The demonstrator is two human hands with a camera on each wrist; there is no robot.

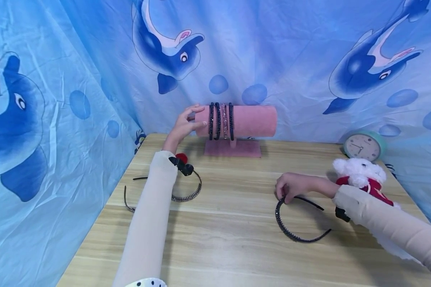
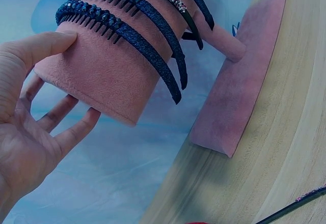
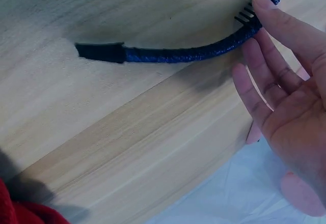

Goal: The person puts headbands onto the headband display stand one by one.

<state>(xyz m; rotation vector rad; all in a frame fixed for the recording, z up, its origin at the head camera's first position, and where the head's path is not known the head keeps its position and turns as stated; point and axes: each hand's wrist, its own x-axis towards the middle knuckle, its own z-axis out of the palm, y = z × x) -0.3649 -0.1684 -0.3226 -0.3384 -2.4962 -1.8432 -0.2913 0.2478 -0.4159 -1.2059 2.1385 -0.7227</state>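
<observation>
A pink padded headband stand (image 1: 253, 119) stands at the back of the table, with several toothed headbands (image 2: 153, 46) looped over the left half of its roll; one is pinkish and sparkly, the others dark. My left hand (image 1: 185, 121) holds the left end of that roll, its thumb (image 2: 56, 46) on the covering and its fingers around the end's edge. At the table's right, my right hand (image 1: 291, 186) pinches a dark blue headband (image 3: 178, 55) between thumb and fingers, near its comb teeth. The band's curve faces left, and both tips (image 1: 327, 233) point right.
Under my left forearm lie a headband with comb teeth (image 1: 188, 198) and another thin band (image 1: 126, 199), partly hidden by the sleeve. A red thing (image 1: 181, 158) shows beside the wrist strap. A green-rimmed clock (image 1: 362, 146) and a white plush toy in red (image 1: 360, 173) stand right.
</observation>
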